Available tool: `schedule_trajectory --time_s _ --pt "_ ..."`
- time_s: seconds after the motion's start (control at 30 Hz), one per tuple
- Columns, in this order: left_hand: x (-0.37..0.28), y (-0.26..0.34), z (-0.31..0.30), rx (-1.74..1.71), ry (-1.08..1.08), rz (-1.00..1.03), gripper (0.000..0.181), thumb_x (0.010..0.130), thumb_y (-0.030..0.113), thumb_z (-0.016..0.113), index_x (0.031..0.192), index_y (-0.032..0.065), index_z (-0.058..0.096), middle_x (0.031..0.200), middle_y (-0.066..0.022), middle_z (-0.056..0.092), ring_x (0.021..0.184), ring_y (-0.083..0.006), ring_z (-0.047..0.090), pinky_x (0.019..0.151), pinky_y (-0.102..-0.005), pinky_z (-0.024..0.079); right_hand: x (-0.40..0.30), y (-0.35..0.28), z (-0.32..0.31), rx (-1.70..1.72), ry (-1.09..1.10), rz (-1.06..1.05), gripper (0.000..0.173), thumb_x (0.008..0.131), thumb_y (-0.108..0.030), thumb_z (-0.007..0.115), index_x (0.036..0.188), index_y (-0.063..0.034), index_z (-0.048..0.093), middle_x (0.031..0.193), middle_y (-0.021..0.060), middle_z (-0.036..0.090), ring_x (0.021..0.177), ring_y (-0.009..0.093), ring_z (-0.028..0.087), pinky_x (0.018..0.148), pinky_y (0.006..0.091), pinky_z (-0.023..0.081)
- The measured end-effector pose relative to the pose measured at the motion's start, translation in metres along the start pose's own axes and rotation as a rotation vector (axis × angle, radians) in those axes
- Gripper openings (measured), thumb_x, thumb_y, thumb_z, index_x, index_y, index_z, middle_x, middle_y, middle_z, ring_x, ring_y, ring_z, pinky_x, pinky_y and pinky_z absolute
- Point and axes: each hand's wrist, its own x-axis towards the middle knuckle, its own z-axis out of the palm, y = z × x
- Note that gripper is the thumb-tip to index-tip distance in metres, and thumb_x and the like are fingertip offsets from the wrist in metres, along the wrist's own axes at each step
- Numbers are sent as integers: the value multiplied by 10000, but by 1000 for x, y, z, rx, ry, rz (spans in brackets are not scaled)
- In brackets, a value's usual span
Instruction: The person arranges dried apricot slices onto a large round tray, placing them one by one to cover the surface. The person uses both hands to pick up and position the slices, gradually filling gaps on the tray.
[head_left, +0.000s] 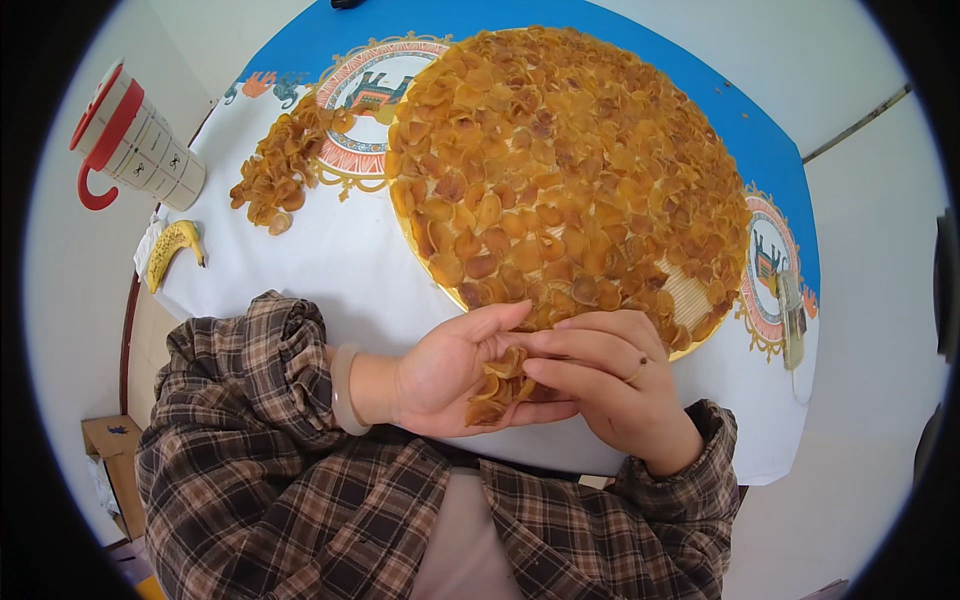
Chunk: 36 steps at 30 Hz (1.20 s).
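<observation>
My left hand is palm up, cupping several dried amber slices, perhaps dried fruit. Over its fingers bends my right hand, whose fingertips touch the slices in the palm. Whether it pinches one of them is hard to make out. Just beyond both hands lies a large round tray with a ribbed surface and a gold rim, covered in a layer of the same slices. Some ribbed surface shows through at its near right. A loose heap of slices rests on the tablecloth to the left of the tray.
A tumbler with a red handle stands at the left table edge, with a spotted banana nearer me beside white tissue. On the right lies a clear flat object. The patterned tablecloth is white and blue. A cardboard box sits lower left.
</observation>
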Motion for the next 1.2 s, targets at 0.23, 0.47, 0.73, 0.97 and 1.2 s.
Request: schedule_trajectory --time_s 0.23,0.47,0.73,0.97,1.2 --pt "1 3 -6 16 -35 -30 588 1060 445 259 1361 -8 484 1384 -124 541 1268 -232 526 1153 -438 364 -1 1 3 -8 -49 -38 236 752 -146 666 987 -134 679 1180 7 655 1077 225 618 875 368 476" --pt "1 2 2 63 92 17 535 1056 379 297 1362 -18 485 1387 -139 537 1282 -244 517 1163 -438 358 -2 4 2 -56 6 -41 219 757 -143 672 974 -115 675 1132 14 672 1043 224 635 845 368 488" --pt "0 4 11 102 160 0 546 1050 345 276 1356 -51 494 1390 -192 533 1313 -323 495 1194 -473 297 -2 6 -2 77 111 37 270 746 -37 732 1003 -96 677 1011 24 688 951 236 647 799 355 488" --pt "3 6 24 177 168 -51 596 1039 368 309 1468 -41 365 1491 -205 425 1405 -321 393 1203 -432 280 -5 7 -20 163 186 178 231 794 -13 751 1004 -79 683 948 51 683 896 252 654 791 356 501" --pt "3 6 32 248 188 -74 638 1032 379 329 1508 -44 291 1575 -222 289 1464 -323 302 1218 -412 253 -20 47 -65 -178 405 757 141 853 -40 710 988 -16 675 906 114 695 836 253 675 750 328 528"
